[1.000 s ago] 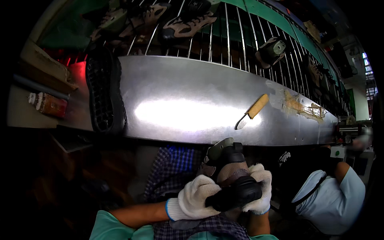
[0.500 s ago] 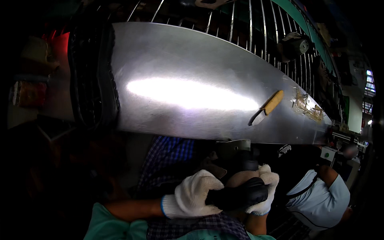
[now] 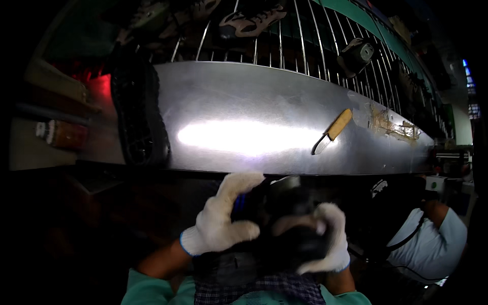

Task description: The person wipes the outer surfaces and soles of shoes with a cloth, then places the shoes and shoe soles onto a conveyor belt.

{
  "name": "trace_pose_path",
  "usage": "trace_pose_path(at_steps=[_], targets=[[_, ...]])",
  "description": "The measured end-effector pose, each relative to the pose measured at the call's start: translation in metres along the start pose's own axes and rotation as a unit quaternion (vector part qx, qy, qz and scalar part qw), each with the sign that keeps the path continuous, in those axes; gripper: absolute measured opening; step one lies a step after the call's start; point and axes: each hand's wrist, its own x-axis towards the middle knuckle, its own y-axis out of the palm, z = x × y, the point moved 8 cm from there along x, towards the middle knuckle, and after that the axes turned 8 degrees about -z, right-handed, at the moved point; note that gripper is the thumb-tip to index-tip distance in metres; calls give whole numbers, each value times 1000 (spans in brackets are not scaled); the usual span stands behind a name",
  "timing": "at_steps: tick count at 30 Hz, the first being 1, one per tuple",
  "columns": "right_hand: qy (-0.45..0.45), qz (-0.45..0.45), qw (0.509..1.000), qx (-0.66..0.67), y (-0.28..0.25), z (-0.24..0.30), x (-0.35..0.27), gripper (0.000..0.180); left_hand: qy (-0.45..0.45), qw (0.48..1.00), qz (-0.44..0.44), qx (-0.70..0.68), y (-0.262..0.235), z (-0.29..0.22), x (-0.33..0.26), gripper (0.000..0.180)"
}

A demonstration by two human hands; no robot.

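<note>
In the lower middle of the frame we hold a dark shoe (image 3: pixel 292 239) between both gloved hands; it is black, rounded and blurred, with a paler band curving across its top, and we cannot make out more of its make. Our left hand (image 3: pixel 221 221), in a white knit glove with a blue cuff, lies flat against the shoe's left side, its fingers (image 3: pixel 239 185) stretched up and only loosely curled, the thumb pressing lower down. Our right hand (image 3: pixel 330 244), gloved alike, is wrapped round the shoe's right side, fingers (image 3: pixel 325 216) curled tight over its top. So the shoe sits between the two palms, touching both. Above them runs a shiny metal bench (image 3: pixel 254 101) across the middle of the frame, with a wooden-handled knife (image 3: pixel 333 131) lying at its right and a black sole (image 3: pixel 140 117) at its left
</note>
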Motion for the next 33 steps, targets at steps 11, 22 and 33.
trace_pose_path(at_steps=[11,22,33], targets=[[-201,52,976,59,48,55,-39,59,-117,978,64,-158,52,-12,30,48],[-237,-13,971,11,16,45,-20,95,-110,980,92,-136,68,-16,39,47],[-439,-107,891,-32,-42,136,21,96,416,908,53,6,-13,-245,7,63]])
